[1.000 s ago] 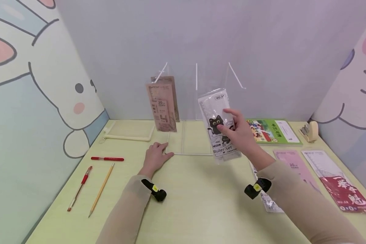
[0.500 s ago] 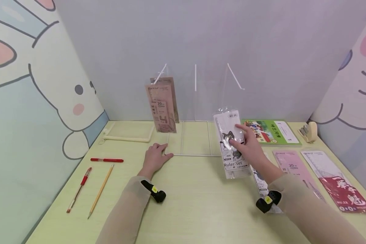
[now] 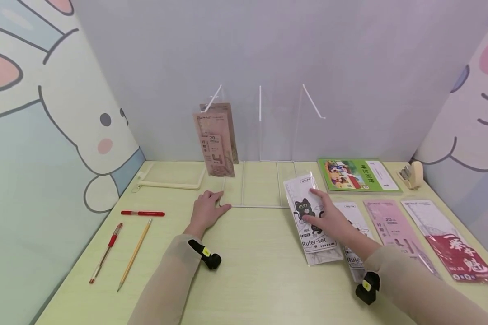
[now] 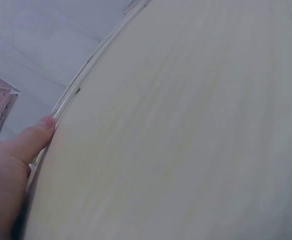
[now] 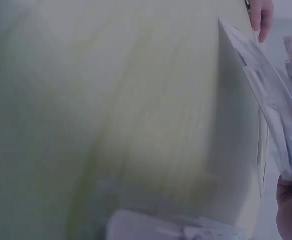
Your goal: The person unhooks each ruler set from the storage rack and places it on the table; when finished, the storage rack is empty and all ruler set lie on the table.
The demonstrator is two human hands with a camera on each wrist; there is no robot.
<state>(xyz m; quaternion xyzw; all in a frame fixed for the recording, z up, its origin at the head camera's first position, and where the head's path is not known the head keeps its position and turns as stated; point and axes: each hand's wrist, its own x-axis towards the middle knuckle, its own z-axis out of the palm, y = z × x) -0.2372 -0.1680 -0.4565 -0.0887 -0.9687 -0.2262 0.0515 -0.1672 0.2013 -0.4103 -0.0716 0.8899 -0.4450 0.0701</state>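
My right hand (image 3: pixel 329 219) grips a packaged ruler set (image 3: pixel 305 203) with black cats on white card, thumb on its front. The pack leans above the table, beside a similar cat ruler set (image 3: pixel 354 262) lying partly under my right forearm. In the right wrist view the held pack (image 5: pixel 271 95) appears edge-on. My left hand (image 3: pixel 206 210) holds the front left corner of a white wire display rack (image 3: pixel 260 206); its thumb (image 4: pixel 33 140) lies along the wire in the left wrist view. Pink-brown ruler packs (image 3: pixel 215 149) hang from the rack's left hook.
To the right lie a pink ruler pack (image 3: pixel 394 225), a red-and-white ruler pack (image 3: pixel 451 243), a green book (image 3: pixel 362 176) and a tape dispenser (image 3: pixel 412 175). A cream mesh pouch (image 3: pixel 171 176), red pens (image 3: pixel 143 213) and a pencil (image 3: pixel 134 255) lie at left.
My right hand has brought the cat ruler set down and to the right, away from the rack's hooks toward the table. The left hand stays at the rack's corner.
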